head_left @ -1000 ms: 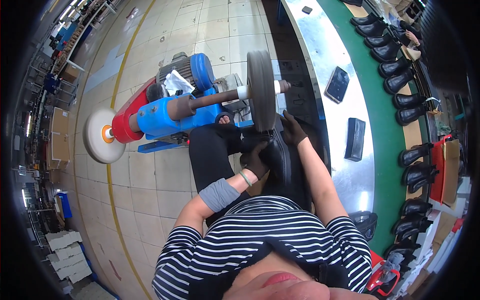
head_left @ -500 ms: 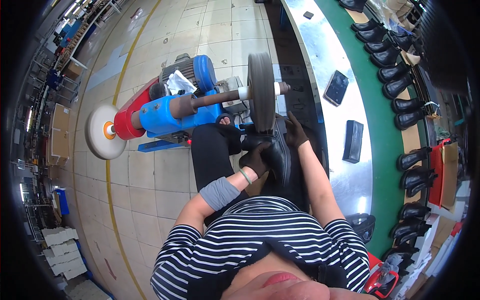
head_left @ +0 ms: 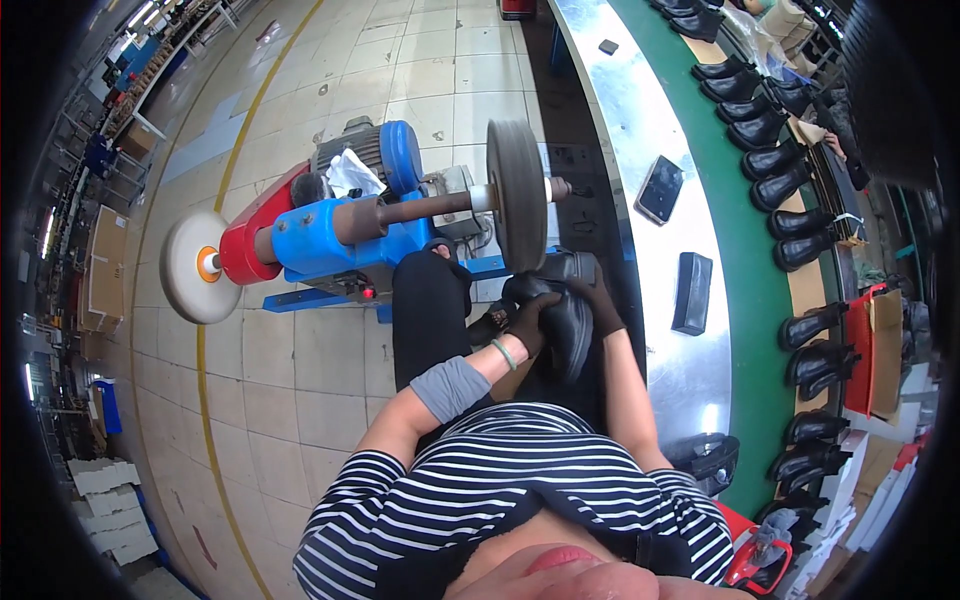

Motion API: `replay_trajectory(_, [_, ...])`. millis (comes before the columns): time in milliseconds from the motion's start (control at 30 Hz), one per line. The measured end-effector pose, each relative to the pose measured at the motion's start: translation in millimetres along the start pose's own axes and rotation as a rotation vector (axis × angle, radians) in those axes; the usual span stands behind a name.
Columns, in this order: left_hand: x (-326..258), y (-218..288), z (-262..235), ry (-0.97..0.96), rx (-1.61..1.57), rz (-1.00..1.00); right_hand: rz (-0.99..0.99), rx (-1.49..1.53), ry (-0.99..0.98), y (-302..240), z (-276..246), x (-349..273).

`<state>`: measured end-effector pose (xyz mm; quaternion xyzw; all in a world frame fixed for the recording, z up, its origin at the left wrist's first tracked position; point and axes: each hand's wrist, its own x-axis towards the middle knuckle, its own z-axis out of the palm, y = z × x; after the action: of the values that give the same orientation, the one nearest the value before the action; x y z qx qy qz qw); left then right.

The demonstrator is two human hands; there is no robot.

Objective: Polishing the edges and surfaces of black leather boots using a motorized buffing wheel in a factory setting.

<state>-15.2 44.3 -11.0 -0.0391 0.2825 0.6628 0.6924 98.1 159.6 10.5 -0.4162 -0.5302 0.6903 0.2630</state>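
Note:
Between my two gloved hands is a black leather shoe (head_left: 568, 335), its toe pointing back toward me and its other end just under the dark buffing wheel (head_left: 517, 200). My left hand (head_left: 533, 322) grips the shoe's left side, the fingers curled on the leather. On the right side, my right hand (head_left: 600, 300) is closed round the shoe farther up, near its opening. The wheel's edge looks blurred, as if spinning. Whether shoe and wheel touch is hard to make out. The wheel sits on a shaft of a blue polishing machine (head_left: 310, 240).
A pale wheel (head_left: 200, 266) is on the machine's far left end. To the right runs a metal bench (head_left: 680, 375) with a phone (head_left: 660, 190) and a black block (head_left: 692, 293). Beyond it, several black shoes (head_left: 775, 178) line a green surface (head_left: 745, 400).
The shoe has turned and come slightly toward me, lower under the wheel. My right hand has moved nearer and wrapped round it. My left hand keeps its hold.

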Motion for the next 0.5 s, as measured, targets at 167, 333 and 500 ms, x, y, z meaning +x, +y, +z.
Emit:
replay_trajectory(167, [3.3, 0.6, -13.3, -0.038, -0.088, -0.156, -0.269, -0.061, 0.248, -13.2, 5.3, -16.9])
replay_trajectory(333, [-3.8, 29.3, 27.3, 0.293, 0.06, -0.035, -0.492, -0.699, 0.222, -91.2, 25.3, -58.5])
replay_trajectory(500, [53.3, 32.5, -24.5, -0.009, 0.373, 0.23, -0.6, -0.88, 0.122, -83.4, 78.7, -58.3])
